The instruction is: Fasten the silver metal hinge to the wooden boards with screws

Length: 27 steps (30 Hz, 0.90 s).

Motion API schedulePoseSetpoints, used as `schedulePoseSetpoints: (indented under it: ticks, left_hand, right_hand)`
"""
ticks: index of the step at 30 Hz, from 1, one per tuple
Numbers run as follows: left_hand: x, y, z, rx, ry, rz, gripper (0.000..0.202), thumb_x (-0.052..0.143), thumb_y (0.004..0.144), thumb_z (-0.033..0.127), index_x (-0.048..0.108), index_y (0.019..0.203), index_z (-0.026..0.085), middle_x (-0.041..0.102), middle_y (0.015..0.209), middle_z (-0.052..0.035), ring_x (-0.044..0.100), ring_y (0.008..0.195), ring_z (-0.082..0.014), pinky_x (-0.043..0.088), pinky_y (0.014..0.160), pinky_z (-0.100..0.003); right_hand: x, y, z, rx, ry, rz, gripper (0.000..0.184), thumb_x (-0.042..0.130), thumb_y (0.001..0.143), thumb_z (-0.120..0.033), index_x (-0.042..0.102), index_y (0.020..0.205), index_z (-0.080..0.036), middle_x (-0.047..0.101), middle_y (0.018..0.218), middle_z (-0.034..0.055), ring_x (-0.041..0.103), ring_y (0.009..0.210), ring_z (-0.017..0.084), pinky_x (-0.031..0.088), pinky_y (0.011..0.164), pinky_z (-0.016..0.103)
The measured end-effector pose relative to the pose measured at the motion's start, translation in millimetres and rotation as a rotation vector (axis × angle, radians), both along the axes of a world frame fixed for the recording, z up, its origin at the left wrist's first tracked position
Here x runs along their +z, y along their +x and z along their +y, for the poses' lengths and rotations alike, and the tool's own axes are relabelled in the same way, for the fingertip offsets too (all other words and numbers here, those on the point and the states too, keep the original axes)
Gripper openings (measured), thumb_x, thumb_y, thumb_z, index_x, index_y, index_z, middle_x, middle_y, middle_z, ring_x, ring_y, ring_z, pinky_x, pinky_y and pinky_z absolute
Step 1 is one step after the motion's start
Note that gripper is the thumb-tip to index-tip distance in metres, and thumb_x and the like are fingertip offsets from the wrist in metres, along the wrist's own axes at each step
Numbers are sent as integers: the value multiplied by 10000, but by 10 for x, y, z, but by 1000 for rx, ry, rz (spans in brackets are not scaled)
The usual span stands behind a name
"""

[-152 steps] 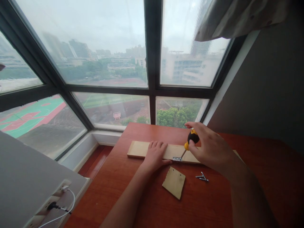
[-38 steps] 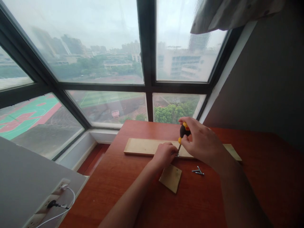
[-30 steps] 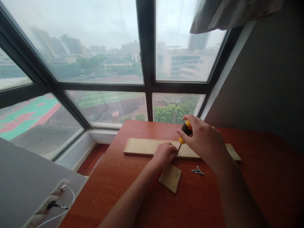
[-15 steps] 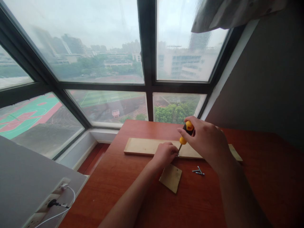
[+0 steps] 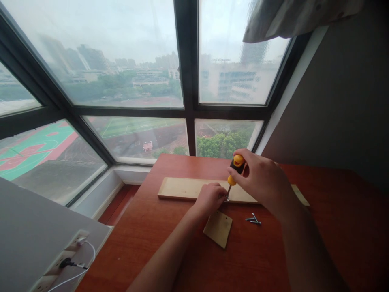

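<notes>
A long pale wooden board [image 5: 182,188] lies across the reddish table [image 5: 170,247]. My right hand [image 5: 261,182] is closed round a black and yellow screwdriver [image 5: 234,169], which stands nearly upright with its tip down on the board's near edge. My left hand [image 5: 209,198] rests curled on the board right beside the tip, fingers pinched at the spot where the blade meets the wood; what they pinch is hidden. A small square wooden piece [image 5: 218,228] lies on the table just below my left hand.
A few loose screws [image 5: 253,220] lie on the table to the right of the small piece. Large windows rise behind the table. A grey wall stands at the right. At lower left a power strip [image 5: 65,263] with a white cable sits on a grey surface.
Five seconds ago my left hand lay flat on the board and a metal hinge showed; it has since curled at the screwdriver tip. Over the last second the handle has turned slightly in my right hand.
</notes>
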State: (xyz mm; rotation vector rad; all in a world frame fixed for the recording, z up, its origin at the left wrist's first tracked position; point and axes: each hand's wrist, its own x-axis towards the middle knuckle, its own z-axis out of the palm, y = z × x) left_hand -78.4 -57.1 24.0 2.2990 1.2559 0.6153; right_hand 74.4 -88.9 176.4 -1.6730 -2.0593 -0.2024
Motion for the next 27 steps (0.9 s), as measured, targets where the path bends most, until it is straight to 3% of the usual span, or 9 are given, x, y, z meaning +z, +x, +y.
schedulePoseSetpoints:
  ticks: [5,11,27]
  left_hand:
    - [6,-3,1,-11,-13,-7,167,556,761,166,713,794,211,648,841,-23,574,742,-154,409,679,-229]
    - [9,-6,-1,2,-22,2,172,565,778,183,723,835,220,637,834,-21,575,750,-154,422,705,-237]
    - [104,1,-52,8,53,42,106,596,799,226,701,787,215,656,843,-16,573,741,-150,399,675,-253]
  right_hand:
    - [40,8,-38,63,15,122,359,588,733,-302,596,1091,-271,680,800,3,610,638,187,403,590,298]
    - [125,46,-80,80,61,292,376,553,727,-266,594,1101,-240,660,863,25,600,697,187,445,636,300]
    - [112,43,-64,18,69,167,322,540,758,-289,609,1066,-223,663,814,26,589,646,184,421,633,313]
